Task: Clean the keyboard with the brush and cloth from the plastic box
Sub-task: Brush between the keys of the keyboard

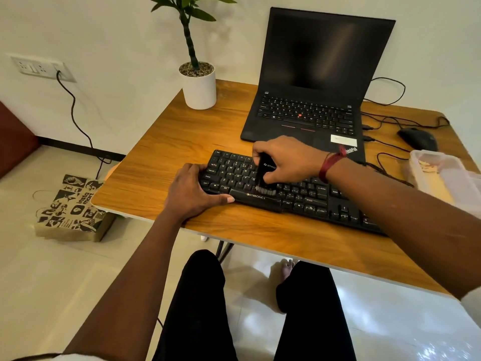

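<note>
A black keyboard (294,196) lies slanted across the near part of the wooden table (166,147). My right hand (286,158) grips a black brush (265,175) and holds it upright, its pale bristles down on the keys just above the space bar. My left hand (191,192) grips the keyboard's left end, thumb stretched along its front edge. The clear plastic box (445,173) stands open at the table's right edge, with something light inside that I cannot make out.
An open black laptop (312,82) stands behind the keyboard. A white potted plant (199,84) is at the back left. A black mouse (417,139) and cables lie at the back right. A printed paper bag (73,208) sits on the floor to the left.
</note>
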